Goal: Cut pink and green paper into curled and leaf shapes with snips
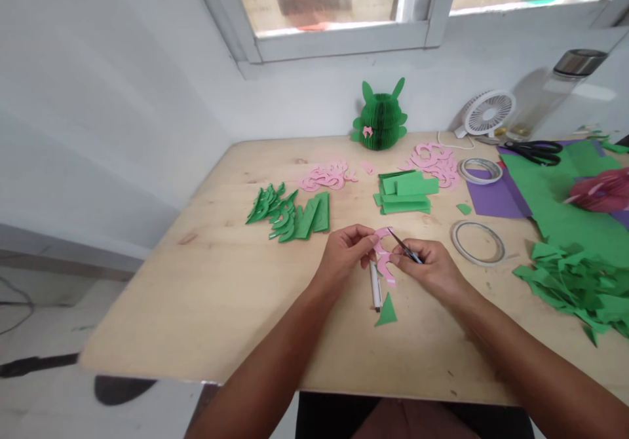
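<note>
Between the fingers of my left hand [350, 250] is a curvy pink paper cutout [386, 271], held above the table. My right hand [426, 266] grips a small pair of scissors [405, 249], whose dark blades point up and left at the top of the pink paper; its fingertips also reach the paper's right side. Whether the handles are spread is hidden by the fingers. Just below my hands lie a white pen [376, 289] and a green triangular paper scrap [387, 311].
Behind my hands are stacked green paper strips [407, 193], folded green cutouts [285, 215], and pink scraps [327, 175]. A green honeycomb paper figure [381, 121] stands by the wall. Rightward are tape rolls [478, 243], black scissors [533, 151], green scraps [574, 288], a fan [489, 113] and a bottle [553, 95].
</note>
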